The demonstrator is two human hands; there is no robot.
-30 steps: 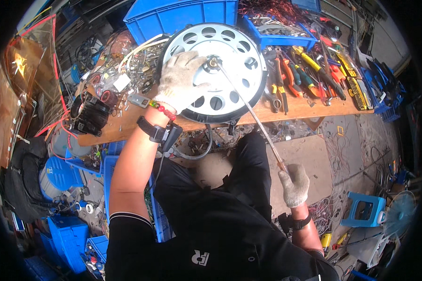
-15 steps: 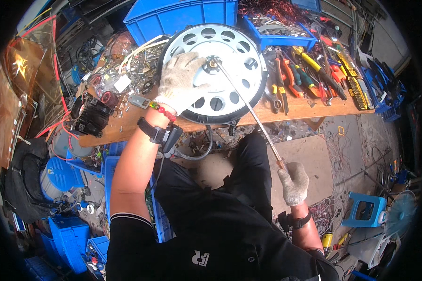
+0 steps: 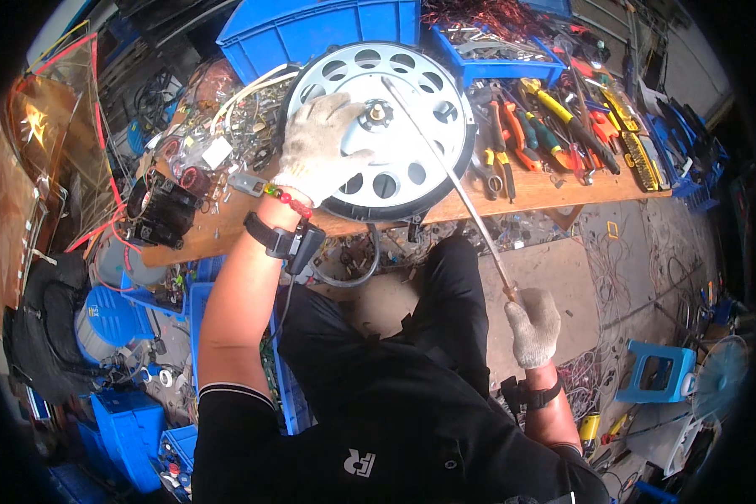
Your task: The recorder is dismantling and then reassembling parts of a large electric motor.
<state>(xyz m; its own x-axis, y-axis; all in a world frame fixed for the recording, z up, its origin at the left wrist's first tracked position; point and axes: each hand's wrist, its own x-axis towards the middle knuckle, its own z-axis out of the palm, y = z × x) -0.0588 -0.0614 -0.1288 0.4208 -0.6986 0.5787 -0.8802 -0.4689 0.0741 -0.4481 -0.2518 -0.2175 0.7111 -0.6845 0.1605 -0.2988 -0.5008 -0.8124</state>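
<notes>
A round white metal wheel (image 3: 399,155) with a ring of holes and a black rim lies flat on the wooden bench. A brass-coloured stub stands at its hub (image 3: 378,112). My left hand (image 3: 319,147), in a pale knit glove, rests flat on the wheel's left side with its fingers stretched out. My right hand (image 3: 535,329), also gloved, is closed around the lower end of a long thin metal rod (image 3: 472,210); the grip end is hidden in the glove. The rod slants up across the wheel, its tip above and right of the hub, apart from the stub.
Pliers (image 3: 500,139) and other hand tools lie on the bench (image 3: 554,195) to the right. Blue crates (image 3: 328,38) stand behind the wheel. Scrap bits (image 3: 244,118) cover the bench's left side. A blue stool (image 3: 655,371) and a fan (image 3: 721,378) stand at lower right.
The rod's tip has left the hub stub and moved up beyond it. My right hand has shifted slightly right. My left hand stays on the wheel.
</notes>
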